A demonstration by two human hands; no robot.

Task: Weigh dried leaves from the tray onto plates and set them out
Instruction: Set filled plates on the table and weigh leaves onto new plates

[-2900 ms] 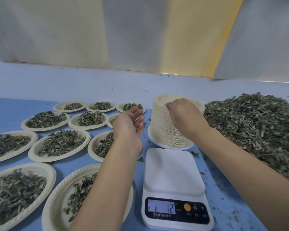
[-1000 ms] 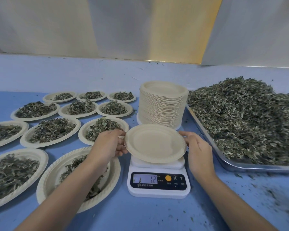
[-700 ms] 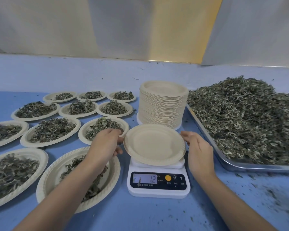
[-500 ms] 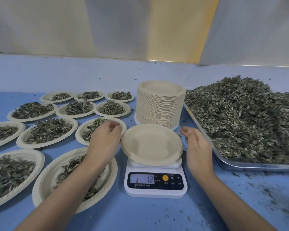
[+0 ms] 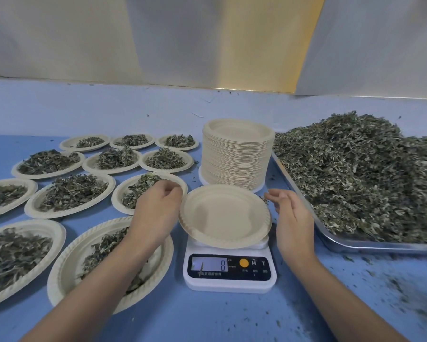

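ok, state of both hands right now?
Left hand: fingers curled at the plate rim, grip cannot be told.
Right hand: open, holding nothing.

- A blue tabletop (image 5: 207, 317) fills the foreground and runs back to a pale blue strip (image 5: 133, 107) at the foot of the wall.
- Above the strip stand off-white wall panels (image 5: 59, 38), with a yellow panel (image 5: 264, 40) between them.
- The light is soft and even.
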